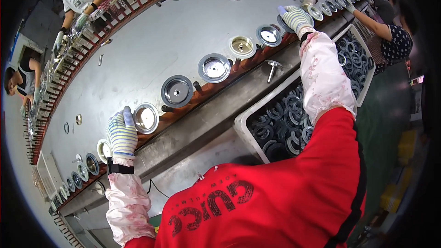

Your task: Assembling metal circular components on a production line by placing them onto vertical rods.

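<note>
Both my hands wear white gloves with coloured stripes. At the left, my left hand (122, 133) is open, its fingers stretched forward. Its thumb side meets the rim of a shiny round metal cup (146, 117), and a pale-rimmed cup (104, 149) sits at its other side. Farther up the row, my right hand (296, 19) lies over a grey-rimmed cup (282, 24), covering most of it; its fingers look extended, though the thumb is hidden. Between my hands stand a dark-rimmed cup (177, 91), a grey-rimmed cup (214, 68) and others.
The cups line the edge of a grey table (151, 41) on reddish-brown supports. A T-shaped metal part (274, 70) lies on the steel ledge. Below, a white crate (248, 131) holds many dark rings. Loose metal parts lie at the back. Co-workers (85, 0) stand around the table.
</note>
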Demonstrator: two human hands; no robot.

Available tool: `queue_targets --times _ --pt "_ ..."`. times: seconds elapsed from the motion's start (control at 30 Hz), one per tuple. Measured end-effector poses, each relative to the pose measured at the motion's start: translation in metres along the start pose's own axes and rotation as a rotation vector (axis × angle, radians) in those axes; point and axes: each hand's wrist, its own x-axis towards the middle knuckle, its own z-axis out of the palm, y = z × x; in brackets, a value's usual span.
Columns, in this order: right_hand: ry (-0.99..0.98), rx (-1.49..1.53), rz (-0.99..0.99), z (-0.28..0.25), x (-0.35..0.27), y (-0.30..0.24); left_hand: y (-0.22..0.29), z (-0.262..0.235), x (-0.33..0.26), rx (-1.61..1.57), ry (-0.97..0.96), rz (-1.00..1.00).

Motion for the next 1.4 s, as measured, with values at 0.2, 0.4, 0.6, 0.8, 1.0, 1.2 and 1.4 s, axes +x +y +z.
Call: queue_targets --times 0.2,0.4,0.6,0.8,1.0,1.2,1.4 --pt "-0.316 0.369 -0.259 0.026 -0.005 0.012 -0.029 -0.008 -0.005 -0.024 -0.003 -0.051" --pt "-0.244 0.406 -0.384 0.036 -0.033 -0.015 -0.062 -0.018 -0.015 -0.051 -0.01 -0.171" --pt "-0.121 0.186 -0.372 0.043 -0.037 -0.046 -0.089 -0.025 -0.014 -0.095 -0.023 -0.307" --pt "-0.368 0.425 -0.484 0.044 -0.084 -0.071 -0.154 -0.019 -0.03 0.093 0.081 -0.177" --pt "-0.443 0.388 -0.492 0.039 -0.134 -0.1 -0.183 -0.03 -0.032 0.035 0.055 -0.38" --pt "-0.497 0.511 -0.409 0.048 -0.153 -0.151 -0.233 -0.043 -0.038 0.091 0.078 -0.447" --pt "-0.451 0.367 -0.391 0.054 -0.158 -0.167 -0.264 -0.05 -0.045 0.079 0.042 -0.522"
